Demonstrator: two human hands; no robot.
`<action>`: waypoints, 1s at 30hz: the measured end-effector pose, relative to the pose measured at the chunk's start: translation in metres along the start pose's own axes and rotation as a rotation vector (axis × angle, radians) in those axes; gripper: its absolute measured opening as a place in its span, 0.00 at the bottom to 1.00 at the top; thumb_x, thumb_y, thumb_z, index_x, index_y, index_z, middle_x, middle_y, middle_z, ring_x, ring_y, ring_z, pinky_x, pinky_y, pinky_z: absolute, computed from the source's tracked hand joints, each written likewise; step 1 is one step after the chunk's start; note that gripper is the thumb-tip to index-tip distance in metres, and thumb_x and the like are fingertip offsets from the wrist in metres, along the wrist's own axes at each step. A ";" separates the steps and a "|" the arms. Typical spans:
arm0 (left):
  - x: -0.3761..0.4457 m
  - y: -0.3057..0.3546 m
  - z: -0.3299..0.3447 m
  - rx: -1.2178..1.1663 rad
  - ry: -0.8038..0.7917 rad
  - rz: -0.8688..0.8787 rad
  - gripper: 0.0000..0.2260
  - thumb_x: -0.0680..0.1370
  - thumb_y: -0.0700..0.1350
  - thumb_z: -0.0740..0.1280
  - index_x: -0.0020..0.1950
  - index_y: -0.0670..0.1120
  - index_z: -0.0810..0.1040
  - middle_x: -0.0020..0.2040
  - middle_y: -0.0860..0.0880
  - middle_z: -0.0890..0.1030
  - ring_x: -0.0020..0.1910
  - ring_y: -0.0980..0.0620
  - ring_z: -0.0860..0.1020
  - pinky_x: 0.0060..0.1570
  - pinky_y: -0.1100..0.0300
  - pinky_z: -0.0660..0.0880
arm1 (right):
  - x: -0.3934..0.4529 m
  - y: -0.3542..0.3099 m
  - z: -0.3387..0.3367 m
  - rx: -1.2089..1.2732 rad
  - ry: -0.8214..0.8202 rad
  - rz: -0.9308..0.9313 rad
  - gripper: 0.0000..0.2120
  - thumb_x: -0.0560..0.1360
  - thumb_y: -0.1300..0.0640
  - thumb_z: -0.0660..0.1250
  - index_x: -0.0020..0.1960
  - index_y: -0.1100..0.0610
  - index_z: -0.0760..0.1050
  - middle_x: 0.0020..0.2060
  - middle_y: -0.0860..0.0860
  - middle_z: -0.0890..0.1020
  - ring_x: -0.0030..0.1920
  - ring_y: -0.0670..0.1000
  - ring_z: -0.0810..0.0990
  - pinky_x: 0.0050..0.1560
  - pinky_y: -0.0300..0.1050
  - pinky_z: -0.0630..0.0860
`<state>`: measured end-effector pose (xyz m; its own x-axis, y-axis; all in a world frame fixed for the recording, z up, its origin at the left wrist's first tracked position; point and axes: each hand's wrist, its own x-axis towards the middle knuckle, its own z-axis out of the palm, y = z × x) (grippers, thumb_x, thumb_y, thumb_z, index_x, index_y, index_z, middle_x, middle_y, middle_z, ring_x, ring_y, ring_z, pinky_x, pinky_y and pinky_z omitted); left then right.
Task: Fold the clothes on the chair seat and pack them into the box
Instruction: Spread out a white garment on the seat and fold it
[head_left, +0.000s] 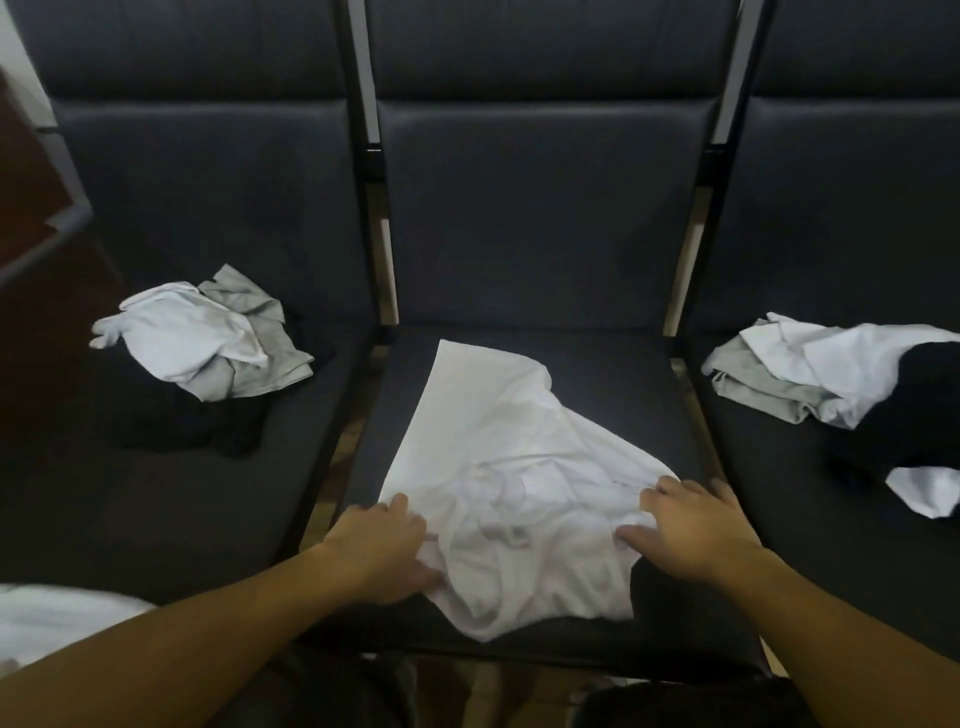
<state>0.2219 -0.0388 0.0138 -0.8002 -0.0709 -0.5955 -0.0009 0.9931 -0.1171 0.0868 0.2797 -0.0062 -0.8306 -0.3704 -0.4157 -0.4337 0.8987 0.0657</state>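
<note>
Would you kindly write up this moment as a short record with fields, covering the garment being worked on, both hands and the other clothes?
garment in work: white garment, spread rumpled on the middle chair seat
left hand: on the garment's near left edge, cloth bunched at the fingers
right hand: fingers spread flat on the garment's near right edge
left seat pile: white, grey and black clothes, unfolded
right seat pile: white, grey and black clothes, unfolded
box: not in view
</note>
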 end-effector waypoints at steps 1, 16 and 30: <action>-0.005 0.003 -0.001 -0.009 -0.039 0.003 0.30 0.79 0.70 0.55 0.68 0.50 0.73 0.66 0.45 0.71 0.61 0.41 0.77 0.58 0.46 0.72 | -0.004 0.001 -0.002 0.020 0.001 -0.002 0.25 0.76 0.29 0.51 0.54 0.45 0.76 0.58 0.45 0.76 0.61 0.49 0.75 0.68 0.56 0.65; 0.135 -0.022 -0.035 -0.120 0.289 -0.031 0.33 0.83 0.67 0.47 0.84 0.50 0.49 0.84 0.47 0.51 0.82 0.45 0.52 0.80 0.47 0.56 | 0.124 -0.045 -0.010 0.260 0.237 0.072 0.16 0.83 0.45 0.57 0.67 0.51 0.69 0.65 0.51 0.71 0.63 0.54 0.72 0.63 0.50 0.73; 0.129 -0.040 0.001 -0.116 0.298 -0.248 0.52 0.63 0.73 0.16 0.84 0.53 0.39 0.84 0.45 0.43 0.83 0.45 0.44 0.79 0.38 0.46 | 0.116 0.046 -0.008 0.616 0.372 0.444 0.10 0.80 0.54 0.62 0.60 0.53 0.66 0.55 0.55 0.77 0.52 0.60 0.75 0.48 0.53 0.72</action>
<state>0.1190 -0.0882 -0.0588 -0.9060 -0.2963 -0.3021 -0.2696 0.9545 -0.1278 -0.0325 0.2762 -0.0438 -0.9866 0.0911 -0.1351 0.1384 0.9064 -0.3990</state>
